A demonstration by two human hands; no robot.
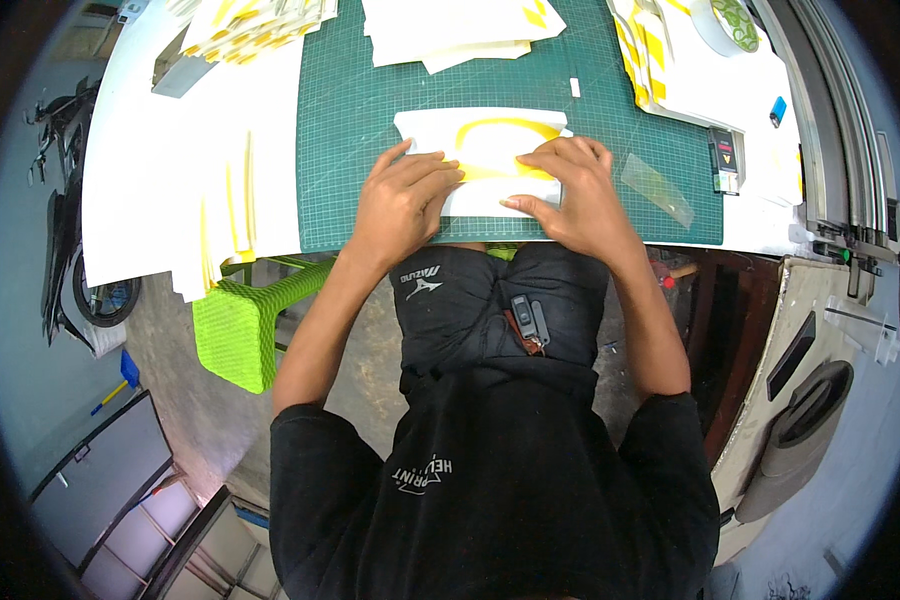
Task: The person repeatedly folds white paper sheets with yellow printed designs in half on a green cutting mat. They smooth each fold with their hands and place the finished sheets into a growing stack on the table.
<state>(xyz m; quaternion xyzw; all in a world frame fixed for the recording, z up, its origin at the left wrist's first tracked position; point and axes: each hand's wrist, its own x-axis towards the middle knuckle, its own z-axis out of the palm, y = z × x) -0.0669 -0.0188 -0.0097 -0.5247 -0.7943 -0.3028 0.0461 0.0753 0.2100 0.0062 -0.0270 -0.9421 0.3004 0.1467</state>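
Along the left part of your desk (120,190), long yellow-edged sheets (242,200) reach past the near edge, while a grey box (181,72) stands toward the far left corner beside a heap of white-and-yellow papers (260,25). Next comes the green cutting mat (350,110), where your left hand (398,203) lies over the left end of a white sheet with a yellow design (500,143), its fingers stretched out and unclenched. That sheet lies between your hands, toward the mat's near edge. Your right hand (578,190) touches its right end, thumb and fingers spread apart, not clenched. Farther right, a clear strip (658,190) lies on the mat, a small dark box (724,160) sits at the mat's right edge, and a blue object (778,111) lies beyond it, near the desk's right edge
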